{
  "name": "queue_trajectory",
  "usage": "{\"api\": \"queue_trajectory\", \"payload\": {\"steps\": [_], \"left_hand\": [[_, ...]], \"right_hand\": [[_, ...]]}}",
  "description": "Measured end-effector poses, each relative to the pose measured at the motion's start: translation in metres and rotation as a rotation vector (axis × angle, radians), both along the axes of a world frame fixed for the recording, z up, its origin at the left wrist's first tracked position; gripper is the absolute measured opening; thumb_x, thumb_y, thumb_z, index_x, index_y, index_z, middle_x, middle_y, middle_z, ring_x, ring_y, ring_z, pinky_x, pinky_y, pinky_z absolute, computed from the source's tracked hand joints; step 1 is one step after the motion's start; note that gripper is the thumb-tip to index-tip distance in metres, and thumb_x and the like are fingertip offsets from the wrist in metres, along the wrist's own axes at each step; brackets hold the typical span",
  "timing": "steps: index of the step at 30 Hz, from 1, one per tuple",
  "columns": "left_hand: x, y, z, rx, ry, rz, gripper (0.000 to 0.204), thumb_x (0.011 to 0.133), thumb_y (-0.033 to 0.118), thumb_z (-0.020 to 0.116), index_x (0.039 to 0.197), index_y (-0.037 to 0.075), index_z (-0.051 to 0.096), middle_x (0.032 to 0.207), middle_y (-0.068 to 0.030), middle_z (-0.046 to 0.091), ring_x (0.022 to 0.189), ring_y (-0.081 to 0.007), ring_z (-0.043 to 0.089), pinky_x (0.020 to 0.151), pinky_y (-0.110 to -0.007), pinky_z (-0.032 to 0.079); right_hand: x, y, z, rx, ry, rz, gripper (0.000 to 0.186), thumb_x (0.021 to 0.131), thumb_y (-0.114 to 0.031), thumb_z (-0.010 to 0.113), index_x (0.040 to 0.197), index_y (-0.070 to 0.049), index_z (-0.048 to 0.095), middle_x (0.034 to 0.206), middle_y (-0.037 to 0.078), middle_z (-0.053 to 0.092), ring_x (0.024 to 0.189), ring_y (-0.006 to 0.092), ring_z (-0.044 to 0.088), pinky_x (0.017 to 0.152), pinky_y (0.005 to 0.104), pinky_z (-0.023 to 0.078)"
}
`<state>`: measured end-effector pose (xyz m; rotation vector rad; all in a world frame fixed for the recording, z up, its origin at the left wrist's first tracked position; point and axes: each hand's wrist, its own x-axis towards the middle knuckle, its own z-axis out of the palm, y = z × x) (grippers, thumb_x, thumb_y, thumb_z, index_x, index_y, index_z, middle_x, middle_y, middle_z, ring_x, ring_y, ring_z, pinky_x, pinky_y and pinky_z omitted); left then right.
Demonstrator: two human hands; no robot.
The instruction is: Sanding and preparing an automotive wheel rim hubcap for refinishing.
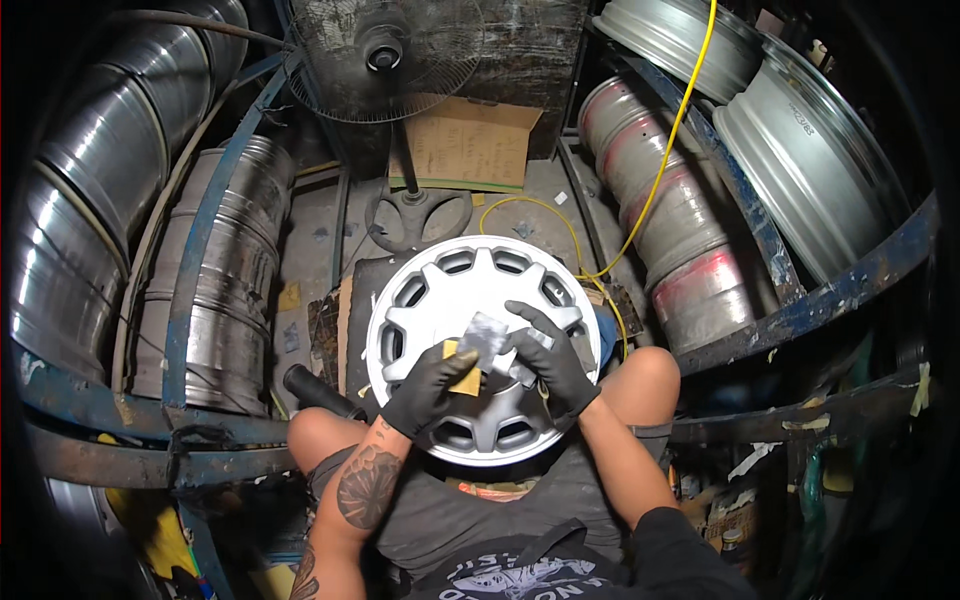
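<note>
Sanding step, by the look of it — one silver wheel cover point(484, 348) resting face-up across the knees, square in the middle of the view. Left hand point(432, 387), in a black glove, clenched on a small yellow-backed piece of sandpaper point(466, 376) and pressed against the centre of the cover. Right hand point(548, 355), also gloved in black, spread over the hub, fingers pinching a crumpled grey scrap point(484, 336) — sandpaper or cloth, cannot tell which. Both hands touching the cover, close together, almost meeting at the middle.

Next move, as a judgement: calls for steady rubbing along the spokes, with the right hand bracing the cover so it does not slide off the knees, and light pressure near the slotted openings.

Counted: one wheel cover, two gloved hands, two scraps. Around the seat, bare metal wheel rims — a stack at left point(105, 150), a second stack just beside it point(228, 260), a pink-smeared stack at right point(660, 220), two more rims leaning at upper right point(800, 150). One standing fan point(385, 55) ahead, one piece of cardboard point(465, 145) behind its pole, one yellow cord point(668, 140) trailing down to the floor.
</note>
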<state>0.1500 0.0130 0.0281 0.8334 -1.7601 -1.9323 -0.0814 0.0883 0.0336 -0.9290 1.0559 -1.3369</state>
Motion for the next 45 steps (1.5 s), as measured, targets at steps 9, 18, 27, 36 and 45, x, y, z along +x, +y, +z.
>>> {"api": "queue_trajectory", "payload": {"steps": [9,18,27,36,45], "left_hand": [[-0.021,-0.013,0.015,0.608,0.15,0.02,0.024,0.103,0.016,0.063,0.12,0.0,0.066,0.105,-0.0029,0.072,0.095,-0.0105,0.069,0.084,-0.026,0.055],[-0.036,-0.03,-0.014,1.097,0.686,0.169,0.039,0.108,0.03,0.051,0.137,0.004,0.054,0.123,-0.0143,0.066,0.113,-0.0303,0.067,0.103,-0.052,0.053],[-0.065,0.0,-0.018,1.132,0.829,-0.147,0.059,0.104,0.033,0.054,0.151,0.0,0.042,0.147,-0.0247,0.052,0.136,-0.0428,0.051,0.118,-0.063,0.034],[-0.071,-0.016,-0.028,1.118,0.836,0.082,0.054,0.106,0.032,0.05,0.15,0.001,0.043,0.146,-0.0223,0.054,0.135,-0.0402,0.053,0.117,-0.062,0.036],[-0.065,-0.029,-0.009,1.109,1.055,0.095,0.044,0.109,0.024,0.045,0.147,0.001,0.042,0.141,-0.0207,0.054,0.131,-0.0367,0.055,0.117,-0.06,0.039]], "right_hand": [[0.009,-0.049,-0.028,0.03,0.06,0.018,0.053,0.108,-0.031,0.045,0.151,0.0,0.044,0.132,0.014,0.062,0.112,0.0192,0.064,0.102,0.0321,0.051],[-0.026,-0.047,-0.013,0.09,-0.887,-0.047,0.07,0.103,-0.063,0.045,0.141,-0.005,0.05,0.085,0.009,0.062,0.04,0.013,0.04,0.043,0.0282,0.033],[-0.027,-0.046,-0.037,0.315,-0.725,-0.341,0.055,0.103,-0.064,0.046,0.1,-0.011,0.06,0.054,-0.006,0.038,0.042,0.0125,0.041,0.048,0.0286,0.041],[-0.01,-0.04,-0.022,0.208,-0.225,-0.18,0.066,0.105,-0.064,0.036,0.112,-0.003,0.059,0.088,0.01,0.064,0.071,0.0182,0.065,0.063,0.0337,0.061],[-0.021,-0.033,-0.012,0.274,-0.053,-0.053,0.024,0.102,-0.021,0.066,0.111,0.001,0.064,0.093,0.005,0.071,0.086,0.0113,0.068,0.081,0.024,0.053]]}}
